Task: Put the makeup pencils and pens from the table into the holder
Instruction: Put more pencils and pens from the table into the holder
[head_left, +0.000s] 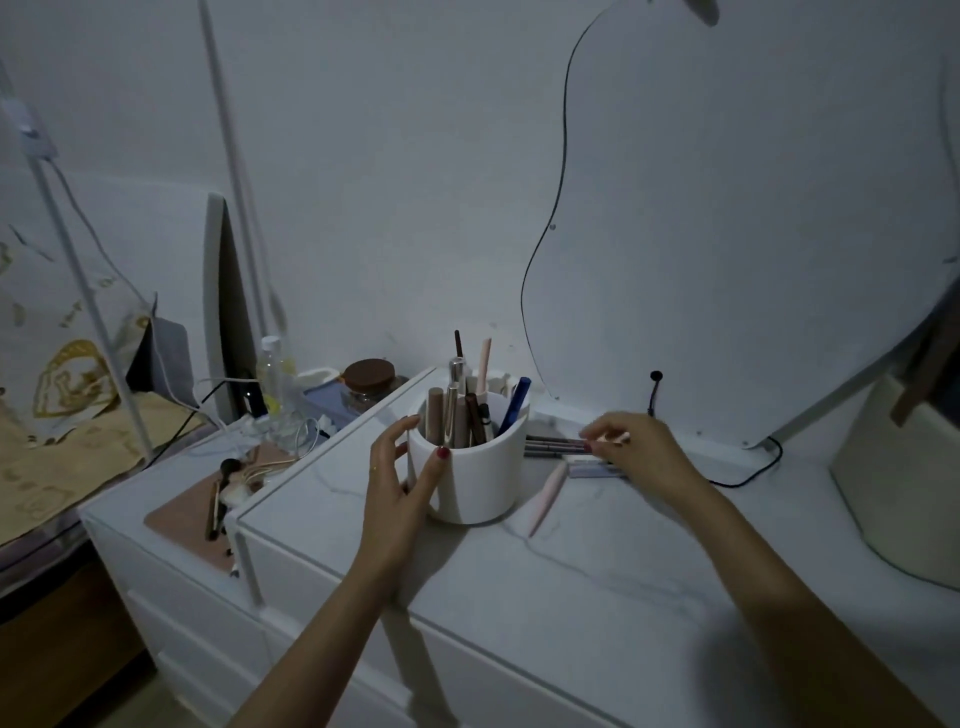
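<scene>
At the centre of the frame, the white holder (475, 480) stands on the marbled worktop (597, 582), already bristling with upright pencils and tubes. Just right of it, a small row of dark pencils (550, 446) lies flat near the wall, with a lilac pen (592, 471) in front of them and a pale pink pen (545, 498) angled toward the holder's base. My left hand (400, 483) cups the holder's near left side, fingers spread and thumb pressed on the wall near the rim, steadying rather than lifting it. My right hand (631, 447), centre right, has its fingertips pinched over the dark pencils; it appears to be closing on one or two of them, though I cannot tell whether any has left the surface. To do this well, I judge I should gather the pencils as a parallel bunch, tip them upright and drop them into the open gap on the holder's right side, keeping my left hand firm so it does not tip. Beyond, a black cable (748, 475) trails along the wall at right, and a brown-lidded jar (370, 384) sits among clutter on the lower cabinet at left.
</scene>
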